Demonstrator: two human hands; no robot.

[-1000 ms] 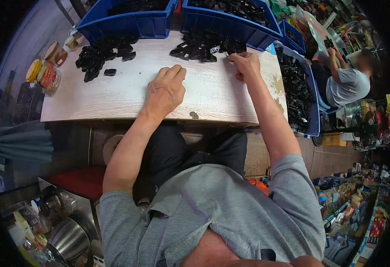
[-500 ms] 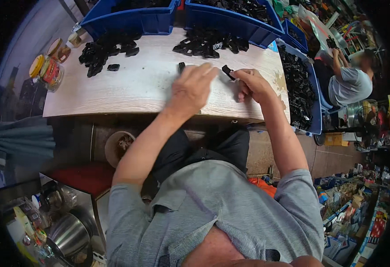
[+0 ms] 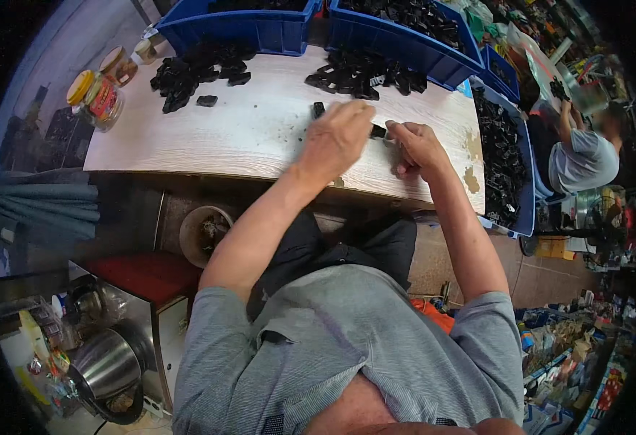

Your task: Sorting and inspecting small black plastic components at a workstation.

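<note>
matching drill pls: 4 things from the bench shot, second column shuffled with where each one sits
Things:
1. small black part
2. jars
3. steel kettle
4. red stool

Places:
A. left end of the wooden bench
B. lower left corner of the view
C. between the left hand and right hand
D. under the bench, beside the person's left leg

Pairs: 1-C, 2-A, 3-B, 4-D

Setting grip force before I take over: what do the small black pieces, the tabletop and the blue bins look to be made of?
The black piece between the left hand and right hand looks like moulded plastic, matt black with squared edges; too small to be sure. The tabletop looks like pale wood-grain laminate, chipped brown near its right end. The blue bins look like rigid moulded plastic, slightly glossy.
</note>
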